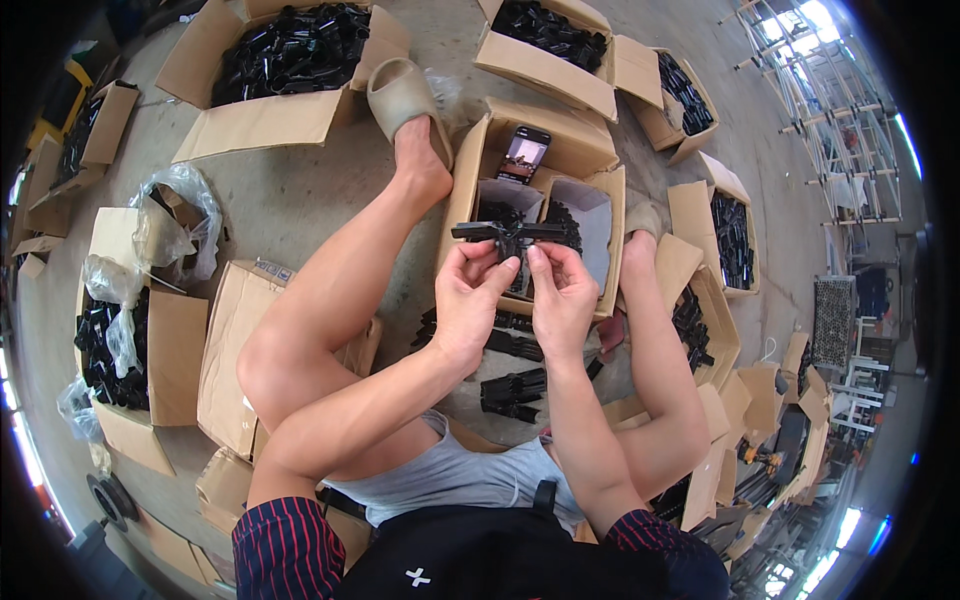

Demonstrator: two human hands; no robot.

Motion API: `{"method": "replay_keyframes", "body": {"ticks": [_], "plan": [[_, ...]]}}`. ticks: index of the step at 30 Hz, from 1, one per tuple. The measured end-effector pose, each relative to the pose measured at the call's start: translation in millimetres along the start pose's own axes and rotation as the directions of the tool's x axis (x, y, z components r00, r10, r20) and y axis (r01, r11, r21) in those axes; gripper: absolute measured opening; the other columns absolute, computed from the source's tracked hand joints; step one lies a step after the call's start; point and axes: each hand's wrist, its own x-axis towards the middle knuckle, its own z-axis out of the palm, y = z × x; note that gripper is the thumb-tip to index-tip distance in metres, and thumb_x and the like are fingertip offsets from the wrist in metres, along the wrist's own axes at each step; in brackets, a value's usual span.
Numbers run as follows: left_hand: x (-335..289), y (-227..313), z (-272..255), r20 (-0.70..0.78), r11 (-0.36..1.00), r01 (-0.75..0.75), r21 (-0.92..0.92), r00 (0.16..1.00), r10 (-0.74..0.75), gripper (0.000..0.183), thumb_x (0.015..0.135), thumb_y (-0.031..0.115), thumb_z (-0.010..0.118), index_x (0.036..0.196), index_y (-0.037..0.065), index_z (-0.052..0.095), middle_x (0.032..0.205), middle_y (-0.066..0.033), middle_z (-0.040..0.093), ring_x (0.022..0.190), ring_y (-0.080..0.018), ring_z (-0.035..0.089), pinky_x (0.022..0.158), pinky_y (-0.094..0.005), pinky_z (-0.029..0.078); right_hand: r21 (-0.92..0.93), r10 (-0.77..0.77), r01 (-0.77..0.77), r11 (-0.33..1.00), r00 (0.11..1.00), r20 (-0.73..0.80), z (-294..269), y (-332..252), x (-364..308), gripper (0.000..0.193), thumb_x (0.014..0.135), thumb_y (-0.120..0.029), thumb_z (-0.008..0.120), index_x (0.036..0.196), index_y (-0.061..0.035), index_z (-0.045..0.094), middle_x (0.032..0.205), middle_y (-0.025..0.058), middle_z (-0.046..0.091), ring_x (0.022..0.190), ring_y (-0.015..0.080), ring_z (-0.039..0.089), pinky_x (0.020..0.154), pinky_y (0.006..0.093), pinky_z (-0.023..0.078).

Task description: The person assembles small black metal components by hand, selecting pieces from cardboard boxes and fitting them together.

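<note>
Both my hands meet over an open cardboard box (pixel 462 195) between my legs. My left hand (pixel 470 300) pinches one side of a black plastic part (pixel 508 235) with long arms. My right hand (pixel 562 298) pinches the other side of it, so the part is held level between thumbs and fingers. Below it, inside the box, two grey-lined compartments hold small black pieces (pixel 566 228). A phone (pixel 525 154) with a lit screen leans at the box's far side. Closer to me, stacked black parts (pixel 512 392) lie on the floor between my thighs.
Open cartons of black parts surround me: a large one (pixel 255 130) far left, one (pixel 545 75) far ahead, one (pixel 178 360) at left with clear plastic bags (pixel 185 225), several at right. Metal racks (pixel 835 130) stand far right. My bare legs flank the middle box.
</note>
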Motion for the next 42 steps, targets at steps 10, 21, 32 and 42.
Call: {"method": "replay_keyframes", "body": {"ticks": [10,21,32,42], "plan": [[0,-3,1,-0.004,1.000,-0.004,0.006,1.000,0.004,0.025,0.093,0.001,0.068,0.110,0.008,0.052,0.113,-0.0063,0.068,0.101,-0.0082,0.061,0.085,-0.0258,0.048,0.136,0.111,-0.102,0.985,0.992,-0.061,11,2,-7,0.024,0.099,-0.022,0.068,0.094,0.0015,0.068,0.085,-0.0004,0.068,0.073,0.0056,0.057,0.070,0.0220,0.048],[2,-9,-1,-0.010,0.999,-0.003,0.035,1.000,0.003,0.024,0.093,0.001,0.068,0.110,0.008,0.053,0.114,-0.0065,0.069,0.103,-0.0092,0.061,0.087,-0.0269,0.048,-0.021,0.023,-0.023,1.000,1.000,0.004,7,-5,-5,0.031,0.097,-0.028,0.070,0.098,0.0026,0.071,0.082,0.0057,0.070,0.073,0.0085,0.061,0.068,0.0258,0.050],[-2,-11,3,0.009,0.999,-0.006,0.036,1.000,0.006,0.025,0.093,-0.001,0.068,0.112,0.006,0.052,0.114,-0.0073,0.068,0.106,-0.0102,0.061,0.090,-0.0264,0.048,0.011,0.068,-0.068,0.998,0.998,0.017,-2,-1,-3,0.031,0.096,-0.027,0.071,0.094,0.0042,0.072,0.080,0.0048,0.070,0.070,0.0069,0.059,0.065,0.0238,0.049],[-3,-7,-4,-0.033,0.999,-0.020,0.049,0.999,0.021,0.024,0.093,-0.005,0.066,0.111,0.002,0.053,0.115,-0.0121,0.068,0.104,-0.0119,0.064,0.092,-0.0260,0.051,0.095,0.139,-0.144,0.985,0.989,0.054,1,3,-5,0.026,0.094,-0.022,0.074,0.097,0.0045,0.073,0.087,0.0019,0.072,0.079,0.0057,0.062,0.072,0.0224,0.050]]}}
